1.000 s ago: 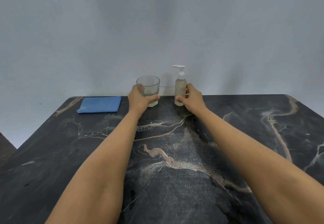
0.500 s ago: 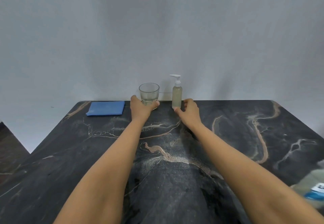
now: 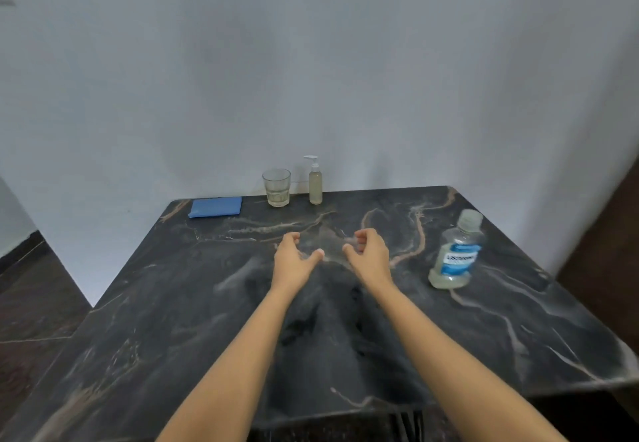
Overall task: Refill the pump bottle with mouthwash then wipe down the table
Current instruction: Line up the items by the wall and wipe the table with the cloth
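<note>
A small pump bottle (image 3: 315, 186) with a white pump head and pale liquid stands at the table's far edge by the wall. A clear glass (image 3: 276, 187) stands just left of it. A mouthwash bottle (image 3: 454, 255) with a blue label and clear cap stands on the right side of the table. A folded blue cloth (image 3: 215, 207) lies at the far left corner. My left hand (image 3: 294, 259) and my right hand (image 3: 367, 253) hover over the middle of the table with fingers loosely curled, holding nothing and well short of the glass and pump bottle.
The dark marble table (image 3: 173, 320) has pale veins and ends at a white wall behind. Dark floor shows past the left edge and the right edge. The near edge runs along the bottom of the view.
Both hands let go of the glass and the pump bottle and drew back to the table's middle. The view pulled back, bringing the mouthwash bottle into sight on the right.
</note>
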`<control>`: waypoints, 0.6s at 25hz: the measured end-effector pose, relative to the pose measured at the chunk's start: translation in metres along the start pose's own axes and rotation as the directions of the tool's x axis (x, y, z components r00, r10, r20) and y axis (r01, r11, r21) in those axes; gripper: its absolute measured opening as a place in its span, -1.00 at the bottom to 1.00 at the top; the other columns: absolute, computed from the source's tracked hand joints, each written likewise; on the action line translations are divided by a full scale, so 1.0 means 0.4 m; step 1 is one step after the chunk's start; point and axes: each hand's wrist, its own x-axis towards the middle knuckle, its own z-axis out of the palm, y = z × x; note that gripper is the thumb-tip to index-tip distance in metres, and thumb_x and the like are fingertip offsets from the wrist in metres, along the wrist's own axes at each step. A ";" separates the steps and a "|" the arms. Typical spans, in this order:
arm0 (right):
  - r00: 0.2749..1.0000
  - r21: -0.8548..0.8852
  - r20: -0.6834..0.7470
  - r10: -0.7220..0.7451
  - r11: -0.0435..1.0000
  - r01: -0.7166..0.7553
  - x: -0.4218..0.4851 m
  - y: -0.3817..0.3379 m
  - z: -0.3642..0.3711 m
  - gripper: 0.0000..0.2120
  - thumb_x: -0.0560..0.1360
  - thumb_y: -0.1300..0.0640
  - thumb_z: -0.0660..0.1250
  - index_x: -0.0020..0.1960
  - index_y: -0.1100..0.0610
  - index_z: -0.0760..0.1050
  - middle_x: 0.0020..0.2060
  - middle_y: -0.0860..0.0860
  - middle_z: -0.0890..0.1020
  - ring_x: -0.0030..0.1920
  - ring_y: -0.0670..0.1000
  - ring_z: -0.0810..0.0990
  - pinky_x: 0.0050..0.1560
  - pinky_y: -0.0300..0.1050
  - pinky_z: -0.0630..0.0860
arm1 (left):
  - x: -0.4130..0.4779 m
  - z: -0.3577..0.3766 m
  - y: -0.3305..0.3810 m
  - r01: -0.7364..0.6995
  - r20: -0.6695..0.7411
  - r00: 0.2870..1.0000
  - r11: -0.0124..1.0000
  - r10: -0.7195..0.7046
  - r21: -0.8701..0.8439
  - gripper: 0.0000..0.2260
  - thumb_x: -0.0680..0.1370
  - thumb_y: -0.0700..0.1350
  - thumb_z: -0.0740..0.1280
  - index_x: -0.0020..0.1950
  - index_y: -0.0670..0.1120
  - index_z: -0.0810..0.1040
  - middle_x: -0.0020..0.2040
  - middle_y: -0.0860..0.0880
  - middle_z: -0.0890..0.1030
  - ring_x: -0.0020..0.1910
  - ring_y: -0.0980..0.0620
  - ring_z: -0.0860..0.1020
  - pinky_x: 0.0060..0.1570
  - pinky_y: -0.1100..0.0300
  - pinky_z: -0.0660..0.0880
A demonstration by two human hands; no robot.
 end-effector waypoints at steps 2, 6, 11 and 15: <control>0.995 0.042 -0.094 0.024 0.999 -0.020 -0.074 0.029 -0.060 -0.69 0.47 0.18 0.38 0.18 0.18 0.41 0.08 0.08 0.52 0.04 0.02 0.52 0.10 -0.14 0.48 | -0.073 0.012 0.009 -0.022 0.009 1.000 1.000 0.022 -0.011 -0.46 0.46 0.01 0.45 0.36 -0.10 0.36 0.32 -0.07 0.45 0.31 -0.01 0.42 0.22 0.17 0.36; 0.914 0.082 -0.404 0.038 0.997 -0.006 -0.172 0.086 -0.190 -0.62 0.43 0.21 0.42 0.18 0.21 0.37 0.08 0.11 0.49 0.06 0.07 0.48 0.15 0.01 0.48 | -0.172 0.038 0.031 -0.061 0.050 0.997 0.998 0.062 -0.031 -0.52 0.47 -0.02 0.45 0.32 -0.10 0.40 0.28 -0.04 0.49 0.30 0.02 0.43 0.24 0.20 0.34; 0.823 -0.006 -0.554 0.129 0.987 -0.159 -0.166 0.118 -0.299 -0.29 0.32 0.20 0.51 0.35 0.28 0.24 0.26 0.23 0.36 0.29 0.19 0.31 0.28 0.06 0.33 | -0.226 0.073 0.049 -0.082 0.065 0.994 0.997 0.083 -0.010 -0.55 0.48 -0.02 0.44 0.30 -0.11 0.42 0.29 -0.05 0.49 0.29 0.02 0.44 0.24 0.20 0.35; 0.890 -0.060 -0.433 0.143 0.981 -0.187 -0.121 0.147 -0.305 -0.08 0.26 0.14 0.58 0.44 0.28 0.11 0.36 0.25 0.28 0.37 0.23 0.25 0.37 0.13 0.28 | -0.222 0.085 0.057 -0.076 0.069 0.995 0.997 0.075 0.008 -0.56 0.49 -0.01 0.43 0.31 -0.12 0.42 0.30 -0.06 0.49 0.29 0.01 0.44 0.25 0.17 0.37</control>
